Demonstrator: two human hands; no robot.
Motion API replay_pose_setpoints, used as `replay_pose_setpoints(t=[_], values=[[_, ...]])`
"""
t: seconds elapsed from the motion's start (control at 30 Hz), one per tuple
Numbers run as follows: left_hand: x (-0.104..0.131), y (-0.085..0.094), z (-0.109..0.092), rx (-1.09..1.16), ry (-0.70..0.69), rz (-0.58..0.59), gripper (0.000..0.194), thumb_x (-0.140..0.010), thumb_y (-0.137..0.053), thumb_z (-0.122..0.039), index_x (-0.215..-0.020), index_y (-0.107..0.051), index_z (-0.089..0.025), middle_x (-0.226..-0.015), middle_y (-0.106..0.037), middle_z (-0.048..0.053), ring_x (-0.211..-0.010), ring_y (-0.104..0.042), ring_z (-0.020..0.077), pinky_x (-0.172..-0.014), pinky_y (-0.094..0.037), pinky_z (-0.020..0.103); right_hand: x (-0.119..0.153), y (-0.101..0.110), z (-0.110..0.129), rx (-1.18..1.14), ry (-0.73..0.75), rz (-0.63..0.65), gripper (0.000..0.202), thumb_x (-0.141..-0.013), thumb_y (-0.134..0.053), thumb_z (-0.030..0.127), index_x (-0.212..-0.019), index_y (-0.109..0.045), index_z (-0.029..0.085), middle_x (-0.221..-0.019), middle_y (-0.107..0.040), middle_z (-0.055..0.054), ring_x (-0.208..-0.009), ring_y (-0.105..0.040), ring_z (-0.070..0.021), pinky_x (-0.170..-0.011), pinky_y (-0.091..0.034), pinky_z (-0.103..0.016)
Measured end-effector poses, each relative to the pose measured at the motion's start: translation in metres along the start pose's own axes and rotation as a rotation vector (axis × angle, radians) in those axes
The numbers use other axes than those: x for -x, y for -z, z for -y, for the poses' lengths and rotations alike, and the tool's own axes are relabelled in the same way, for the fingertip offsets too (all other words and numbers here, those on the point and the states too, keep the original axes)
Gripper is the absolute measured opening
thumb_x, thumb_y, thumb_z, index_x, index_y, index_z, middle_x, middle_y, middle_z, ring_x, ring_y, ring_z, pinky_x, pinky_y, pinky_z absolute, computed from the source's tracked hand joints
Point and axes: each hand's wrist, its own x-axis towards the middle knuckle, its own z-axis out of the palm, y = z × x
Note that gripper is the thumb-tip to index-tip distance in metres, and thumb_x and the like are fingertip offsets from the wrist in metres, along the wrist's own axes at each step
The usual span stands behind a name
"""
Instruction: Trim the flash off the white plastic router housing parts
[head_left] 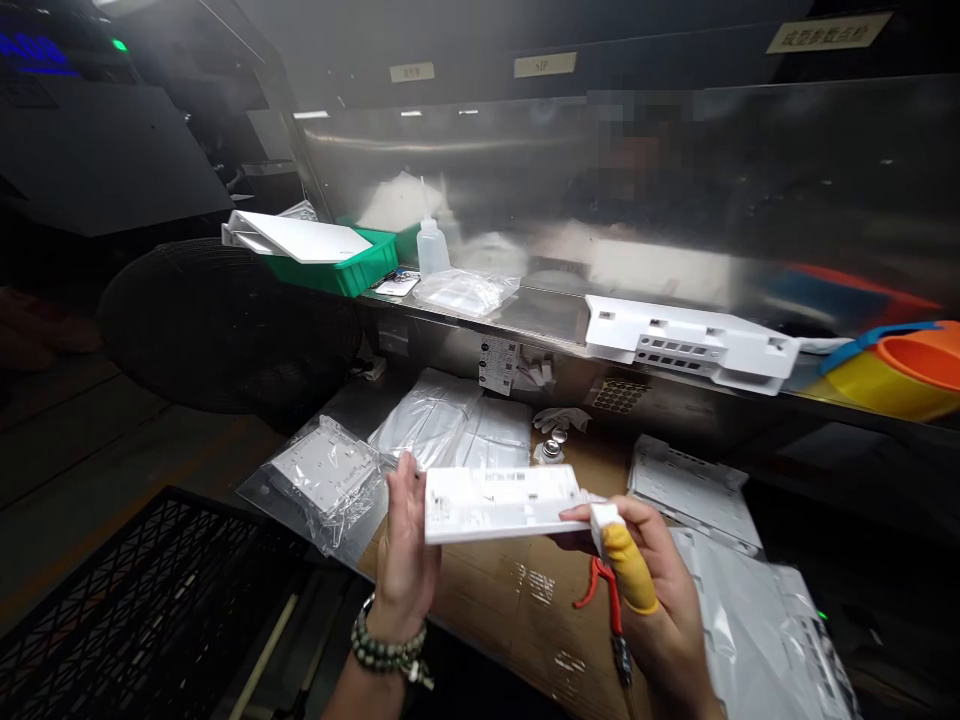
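A flat white plastic panel (495, 505) with small printed marks is held up over the brown cardboard on the bench. My right hand (649, 570) grips its right end, with a yellow cover on the thumb and a white piece at its tip. Upright at the panel's left end is my left hand (409, 550), its palm against the edge and its fingers stretched out. Below the panel, red-handled cutters (616, 610) lie on the cardboard (517, 620), close to my right hand.
Bagged white parts lie left (326, 470) and right (765, 610). Behind them are plastic bags (427, 415) and a small metal-topped container (552, 448). The shelf (540, 318) holds a green bin (367, 265), a bottle (432, 248) and a white housing (682, 345). A black crate (142, 600) stands lower left.
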Motion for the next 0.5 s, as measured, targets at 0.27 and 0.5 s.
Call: replay_pose_setpoints(t=[0.27, 0.5], values=[[-0.017, -0.035, -0.045, 0.747, 0.802, -0.144, 0.053, -0.087, -0.052, -0.019, -0.138, -0.049, -0.005, -0.116, -0.074, 0.021, -0.105, -0.073, 0.037, -0.092, -0.059, 0.059, 0.014, 0.008, -0.018, 0.157, -0.023, 0.157, 0.024, -0.1, -0.056, 0.036, -0.121, -0.06, 0.025, -0.126, -0.069, -0.012, -0.102, -0.073, -0.0231, -0.078, -0.064, -0.034], [-0.033, -0.057, -0.045, 0.831, 0.754, -0.168, 0.063, -0.073, -0.05, -0.007, -0.135, -0.048, -0.003, -0.115, -0.073, 0.021, -0.097, -0.075, 0.0361, -0.086, -0.062, 0.058, 0.013, -0.005, 0.0, 0.513, 0.348, -0.013, 0.025, -0.091, -0.067, 0.02, -0.114, -0.069, 0.028, -0.117, -0.064, -0.008, -0.105, -0.065, -0.0235, -0.078, -0.058, -0.034]])
